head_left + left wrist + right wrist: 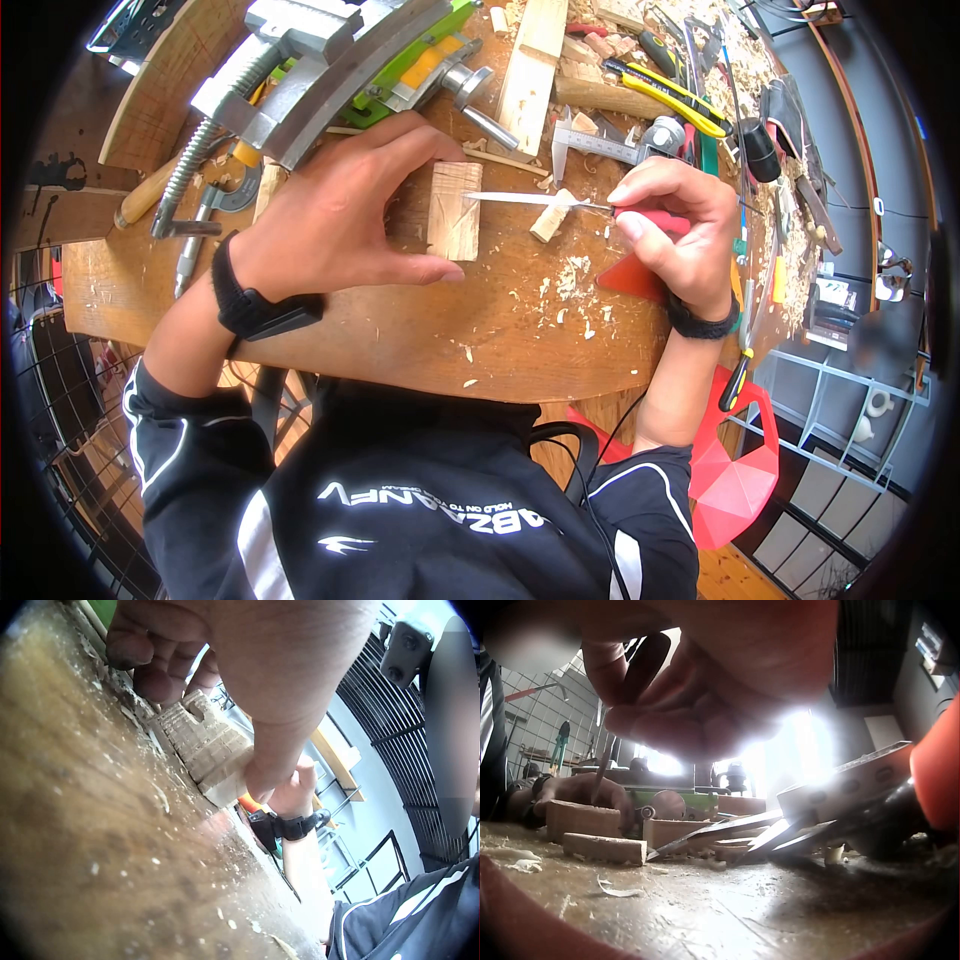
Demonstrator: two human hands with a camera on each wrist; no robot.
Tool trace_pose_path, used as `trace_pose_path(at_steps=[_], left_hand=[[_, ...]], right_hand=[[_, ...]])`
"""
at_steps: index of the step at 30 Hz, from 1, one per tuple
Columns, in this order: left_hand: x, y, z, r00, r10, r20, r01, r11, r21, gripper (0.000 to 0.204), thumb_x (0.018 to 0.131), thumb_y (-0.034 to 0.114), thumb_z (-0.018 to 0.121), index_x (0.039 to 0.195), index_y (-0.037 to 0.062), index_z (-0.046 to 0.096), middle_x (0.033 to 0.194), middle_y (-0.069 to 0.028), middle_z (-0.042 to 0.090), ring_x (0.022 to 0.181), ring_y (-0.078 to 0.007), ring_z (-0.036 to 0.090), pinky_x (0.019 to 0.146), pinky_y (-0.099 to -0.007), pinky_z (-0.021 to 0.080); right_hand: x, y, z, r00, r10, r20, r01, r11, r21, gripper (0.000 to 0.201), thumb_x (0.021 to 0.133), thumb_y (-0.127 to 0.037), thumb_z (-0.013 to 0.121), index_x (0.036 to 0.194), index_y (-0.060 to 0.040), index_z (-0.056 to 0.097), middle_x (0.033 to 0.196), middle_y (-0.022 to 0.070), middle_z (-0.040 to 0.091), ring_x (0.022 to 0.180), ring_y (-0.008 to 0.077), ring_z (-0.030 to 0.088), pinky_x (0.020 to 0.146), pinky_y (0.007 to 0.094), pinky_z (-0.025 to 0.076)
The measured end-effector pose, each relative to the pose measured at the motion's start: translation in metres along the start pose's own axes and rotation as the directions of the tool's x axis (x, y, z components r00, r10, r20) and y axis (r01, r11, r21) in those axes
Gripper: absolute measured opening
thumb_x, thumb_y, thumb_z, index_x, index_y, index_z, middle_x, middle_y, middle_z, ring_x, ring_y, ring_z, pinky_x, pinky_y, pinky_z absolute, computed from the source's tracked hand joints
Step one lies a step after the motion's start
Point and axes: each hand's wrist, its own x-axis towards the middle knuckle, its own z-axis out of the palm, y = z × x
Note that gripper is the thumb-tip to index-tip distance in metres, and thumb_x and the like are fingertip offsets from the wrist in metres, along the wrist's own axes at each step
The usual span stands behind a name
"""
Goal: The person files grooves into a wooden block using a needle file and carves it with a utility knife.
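Observation:
A rectangular wooden block lies on the bench with a line across its top face. The left hand arches beside it, thumb and fingers spread around the block; in the left wrist view, the thumb is close to the block, and contact is unclear. The right hand pinches the red handle of a slim pointed metal tool, its tip over the block's right part. Under the tool lies a small wood piece. In the right wrist view, the right hand is above the bench.
A vise stands at the back left. Calipers, yellow-handled pliers, wood offcuts and shavings lie behind and right. A micrometer is left of the left hand. The bench's front edge is near the body.

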Motion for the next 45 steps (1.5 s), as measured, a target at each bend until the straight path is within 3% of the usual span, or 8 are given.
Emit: trace_pose_path(at_steps=[26, 34, 39, 42, 45], left_hand=[[0.0003, 0.0034, -0.0021, 1.0, -0.028, 0.013, 0.028, 0.999, -0.019, 0.073, 0.067, 0.03, 0.094, 0.127, 0.0056, 0.059, 0.11, -0.0085, 0.06, 0.077, -0.0219, 0.059, 0.068, -0.0326, 0.05], [0.0004, 0.004, -0.0031, 0.998, -0.046, 0.034, 0.046, 0.999, -0.022, 0.074, 0.066, 0.029, 0.094, 0.127, 0.0049, 0.059, 0.114, -0.0117, 0.061, 0.097, -0.0314, 0.063, 0.084, -0.0378, 0.052], [0.0002, 0.0037, -0.003, 0.998, -0.046, 0.032, 0.047, 0.999, -0.018, 0.074, 0.067, 0.029, 0.094, 0.127, 0.0047, 0.059, 0.114, -0.0118, 0.061, 0.096, -0.0312, 0.063, 0.084, -0.0378, 0.052], [0.0005, 0.0047, -0.0037, 0.998, -0.047, 0.037, 0.048, 0.999, -0.013, 0.074, 0.067, 0.03, 0.094, 0.127, 0.0047, 0.059, 0.114, -0.0115, 0.061, 0.095, -0.0301, 0.064, 0.082, -0.0372, 0.053], [0.0001, 0.0029, -0.0029, 0.998, -0.046, 0.035, 0.047, 0.999, -0.014, 0.074, 0.067, 0.03, 0.094, 0.127, 0.0048, 0.059, 0.114, -0.0113, 0.061, 0.093, -0.029, 0.064, 0.08, -0.0366, 0.053]], right_hand=[[-0.0003, 0.0017, 0.0002, 1.0, 0.002, -0.007, -0.003, 1.0, -0.014, 0.014, 0.079, 0.0, 0.072, 0.094, 0.0013, 0.072, 0.087, 0.0053, 0.071, 0.08, 0.0097, 0.068, 0.075, 0.024, 0.054], [-0.0011, 0.0013, 0.001, 0.999, 0.047, -0.026, -0.046, 0.998, 0.033, 0.013, 0.081, 0.0, 0.072, 0.094, 0.0013, 0.071, 0.087, 0.0049, 0.071, 0.082, 0.0092, 0.068, 0.075, 0.0238, 0.054], [-0.0002, 0.0052, -0.001, 1.0, -0.023, -0.012, 0.022, 1.0, -0.019, 0.012, 0.081, 0.001, 0.072, 0.094, 0.0015, 0.071, 0.087, 0.0044, 0.071, 0.08, 0.009, 0.068, 0.073, 0.0232, 0.054], [-0.0003, 0.0018, 0.0022, 0.999, 0.039, -0.022, -0.039, 0.999, 0.008, 0.013, 0.081, 0.001, 0.072, 0.094, 0.0017, 0.071, 0.087, 0.0044, 0.071, 0.079, 0.009, 0.067, 0.073, 0.0231, 0.053], [-0.0013, 0.0053, 0.0002, 0.999, 0.0, -0.033, 0.001, 0.999, 0.045, 0.013, 0.081, 0.001, 0.072, 0.094, 0.0017, 0.071, 0.088, 0.0045, 0.071, 0.079, 0.009, 0.067, 0.072, 0.0235, 0.054]])
